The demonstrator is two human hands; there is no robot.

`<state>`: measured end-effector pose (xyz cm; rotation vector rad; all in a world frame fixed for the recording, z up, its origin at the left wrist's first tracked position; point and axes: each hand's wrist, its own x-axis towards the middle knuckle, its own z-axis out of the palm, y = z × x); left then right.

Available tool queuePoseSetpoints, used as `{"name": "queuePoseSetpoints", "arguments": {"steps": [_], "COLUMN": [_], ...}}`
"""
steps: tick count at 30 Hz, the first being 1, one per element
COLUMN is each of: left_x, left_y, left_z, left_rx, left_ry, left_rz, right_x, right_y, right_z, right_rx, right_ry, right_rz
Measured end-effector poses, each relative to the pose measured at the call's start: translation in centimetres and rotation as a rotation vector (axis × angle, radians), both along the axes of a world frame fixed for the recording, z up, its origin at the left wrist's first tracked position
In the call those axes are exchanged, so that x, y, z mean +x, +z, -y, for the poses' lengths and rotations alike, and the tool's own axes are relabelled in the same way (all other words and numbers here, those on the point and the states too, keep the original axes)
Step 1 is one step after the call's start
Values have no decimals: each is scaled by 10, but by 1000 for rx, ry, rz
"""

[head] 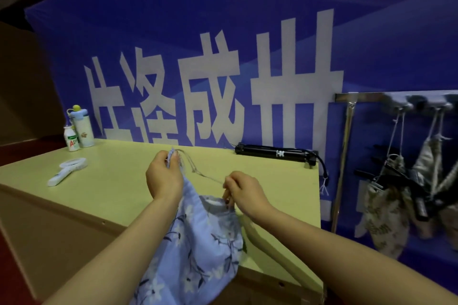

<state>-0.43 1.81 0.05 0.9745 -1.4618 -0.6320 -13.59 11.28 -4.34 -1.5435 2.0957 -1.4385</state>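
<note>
A light blue drawstring bag (198, 242) with a flower print hangs between my hands over the front edge of the pale yellow table (119, 181). My left hand (163, 176) pinches the top rim of the bag, raised above the table. My right hand (244, 193) grips the other side of the bag's opening and the thin grey drawstring (205, 176), which runs taut between both hands.
At the table's far left stand a white flask with a blue lid (80, 126) and a small white bottle (71, 138). A white hand-held fan (67, 171) lies nearby. A black tube (275, 153) lies at the back. A metal rack (347, 156) on the right holds hanging printed bags (386, 210).
</note>
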Motion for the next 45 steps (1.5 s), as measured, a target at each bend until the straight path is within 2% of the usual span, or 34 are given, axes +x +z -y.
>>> {"name": "queuePoseSetpoints", "arguments": {"steps": [2, 4, 10, 19, 23, 30, 39, 45], "left_x": [-20, -42, -104, -167, -187, -217, -239, -239], "left_y": [-5, -12, -36, -73, -98, -101, -103, -103], "left_z": [5, 10, 24, 54, 67, 100, 119, 119], "left_rx": [15, 45, 126, 179, 196, 178, 171, 180], "left_ry": [-12, -37, -124, -163, -140, -131, -88, -96], "left_rz": [18, 27, 72, 90, 103, 78, 118, 89], "right_x": [-28, -52, -101, -170, -193, -225, -253, -252], "right_y": [-8, -16, -36, -53, -61, -63, -64, -62], "right_z": [5, 10, 36, 78, 95, 125, 155, 156], "right_rx": [6, 94, 232, 212, 277, 352, 439, 390], "right_ry": [-149, -245, -378, -553, -545, -558, -622, -686], "right_rz": [-18, -48, -64, -332, -379, -501, -509, -604]}}
